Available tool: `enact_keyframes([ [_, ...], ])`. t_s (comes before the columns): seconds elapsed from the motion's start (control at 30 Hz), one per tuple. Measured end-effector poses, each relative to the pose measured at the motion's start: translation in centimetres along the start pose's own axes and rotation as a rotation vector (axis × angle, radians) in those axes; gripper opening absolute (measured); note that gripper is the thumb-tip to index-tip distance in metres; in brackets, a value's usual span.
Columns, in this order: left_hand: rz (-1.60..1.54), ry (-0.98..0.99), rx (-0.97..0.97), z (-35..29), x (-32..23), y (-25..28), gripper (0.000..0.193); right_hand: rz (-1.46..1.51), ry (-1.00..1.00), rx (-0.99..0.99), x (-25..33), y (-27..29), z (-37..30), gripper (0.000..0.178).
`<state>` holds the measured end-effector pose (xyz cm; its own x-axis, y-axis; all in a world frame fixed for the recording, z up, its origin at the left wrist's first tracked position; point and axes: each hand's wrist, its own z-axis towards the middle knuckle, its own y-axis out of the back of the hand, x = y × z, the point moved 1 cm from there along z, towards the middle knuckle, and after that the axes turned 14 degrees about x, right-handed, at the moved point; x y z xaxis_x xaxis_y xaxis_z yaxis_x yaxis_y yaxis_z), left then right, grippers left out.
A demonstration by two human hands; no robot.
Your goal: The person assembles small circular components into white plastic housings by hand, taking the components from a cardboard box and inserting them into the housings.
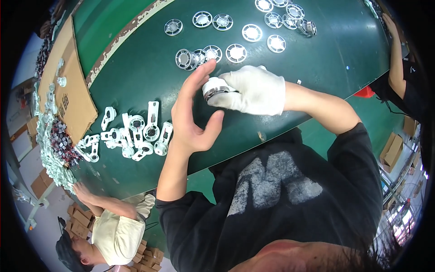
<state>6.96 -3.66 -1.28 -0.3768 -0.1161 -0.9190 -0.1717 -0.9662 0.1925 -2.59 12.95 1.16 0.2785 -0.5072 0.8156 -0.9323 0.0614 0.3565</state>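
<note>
One black short-sleeved shirt with a blotchy pale print (272,181) fills the near side, at five o'clock from the held part. The bare left hand (192,127) stands wide, its fingers curved and its thumb well apart from them, framing the part's left side; whether any fingertip touches it, I cannot tell. The right hand in a white fabric glove (260,93) has its fingers closed on a round white part with a shiny metallic band (216,89), held tilted above the dark green worktop (312,59).

At eight o'clock from this part, white plastic pieces with round ends and straight arms (152,122) lie in a loose group, some overlapping. At twelve o'clock, just beyond the left fingertips, begin the silvery spoked discs (236,53); several overlap near the hand, others lie singly, and more are bunched between one and two o'clock.

Farther out, a brown cardboard sheet (74,77) leans at nine o'clock, a heap of small white parts (53,165) beside it between eight and nine. At seven o'clock a co-worker in a pale yellow shirt (118,235) reaches toward that heap. Around three o'clock, another co-worker's bare arm (397,65) extends along the worktop's far end.
</note>
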Motion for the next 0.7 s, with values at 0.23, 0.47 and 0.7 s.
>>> enact_keyframes([
  [0.23, -0.139, 0.085, 0.064, 0.1, 0.2, 0.2, 0.032, -0.354, 0.064, -0.056, -0.2, -1.6, -0.3, 0.050],
  [0.47, 0.154, 0.411, 0.125, 3.9, -1.8, 6.5, 0.018, -0.031, 0.029, -0.067, 0.7, -0.3, -1.0, 0.054],
  [0.7, -0.319, 0.544, -0.609, 4.8, 5.1, 19.0, 0.036, -0.040, 0.073, -0.185, 0.7, -0.3, -0.3, 0.050],
])
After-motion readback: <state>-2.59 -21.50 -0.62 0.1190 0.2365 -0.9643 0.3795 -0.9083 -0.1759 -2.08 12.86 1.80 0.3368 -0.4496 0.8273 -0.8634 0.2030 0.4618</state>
